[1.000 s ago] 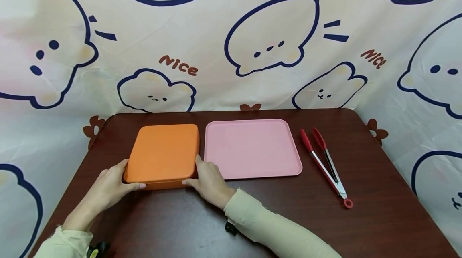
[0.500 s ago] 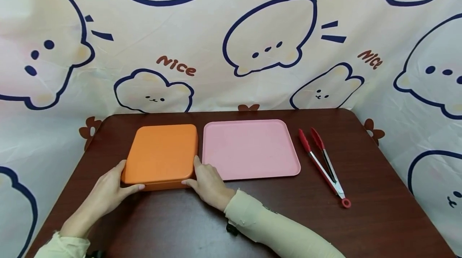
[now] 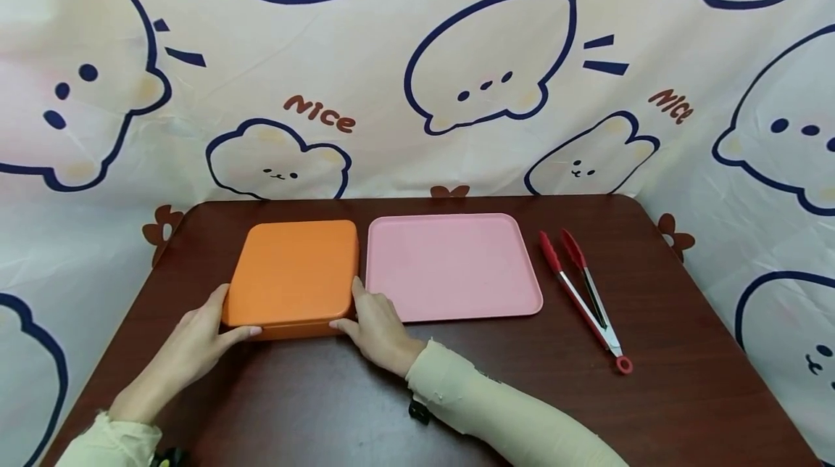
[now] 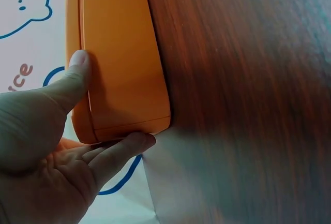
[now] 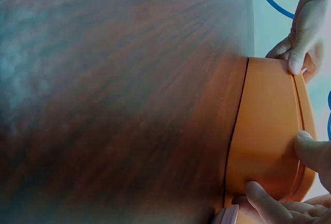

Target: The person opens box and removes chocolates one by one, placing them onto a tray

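Observation:
A lidded orange box (image 3: 293, 271) lies flat at the left of the table. My left hand (image 3: 192, 347) grips its front left corner, thumb on the front face and fingers along the left side. At the front right corner my right hand (image 3: 378, 325) holds it the same way. In the left wrist view, the left thumb (image 4: 78, 71) lies against the seam of the closed lid of the box (image 4: 124, 48). The right wrist view has the right thumb (image 5: 310, 149) at that seam and the fingertips low on the box's side. The inside of the box is hidden.
Close to the right of the box lies a flat pink tray (image 3: 453, 267). Farther right are red-tipped metal tongs (image 3: 590, 300), spread apart. The dark brown wooden table (image 3: 313, 409) ends at a printed cloth backdrop (image 3: 378, 75) on the back and sides.

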Available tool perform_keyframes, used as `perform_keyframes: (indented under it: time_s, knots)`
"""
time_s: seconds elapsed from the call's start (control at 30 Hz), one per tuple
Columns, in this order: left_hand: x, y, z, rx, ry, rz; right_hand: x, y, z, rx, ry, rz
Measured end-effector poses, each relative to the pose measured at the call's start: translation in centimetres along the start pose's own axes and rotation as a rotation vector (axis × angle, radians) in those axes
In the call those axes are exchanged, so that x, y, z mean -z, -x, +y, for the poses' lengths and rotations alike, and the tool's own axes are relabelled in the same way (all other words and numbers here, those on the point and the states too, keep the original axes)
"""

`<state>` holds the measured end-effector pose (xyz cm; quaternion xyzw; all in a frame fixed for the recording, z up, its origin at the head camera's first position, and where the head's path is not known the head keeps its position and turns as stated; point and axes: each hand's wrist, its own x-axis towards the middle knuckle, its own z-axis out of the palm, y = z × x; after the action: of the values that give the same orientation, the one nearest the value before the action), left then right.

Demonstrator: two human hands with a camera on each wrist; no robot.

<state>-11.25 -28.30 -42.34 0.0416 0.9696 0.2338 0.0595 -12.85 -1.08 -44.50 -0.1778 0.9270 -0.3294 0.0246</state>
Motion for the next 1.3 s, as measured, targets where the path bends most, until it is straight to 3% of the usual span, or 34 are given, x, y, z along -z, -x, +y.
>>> perform_keyframes:
  time_s: [0.37, 0.77, 1.0, 1.3]
  knots:
    - [0.0, 0.1, -0.1, 0.003, 0.012, -0.024, 0.0, 0.1, 0.3, 0.012, -0.026, 0.022]
    - [0.0, 0.4, -0.1, -0.075, -0.014, 0.011, 0.3, 0.0, 0.3, -0.006, -0.023, -0.002]
    - [-0.4, 0.7, -0.4, -0.129, -0.051, 0.087, 0.5, -0.2, 0.2, -0.008, -0.025, -0.005]
    - [-1.0, 0.8, -0.1, -0.116, -0.057, 0.174, 0.5, -0.1, 0.2, -0.015, 0.004, -0.019]
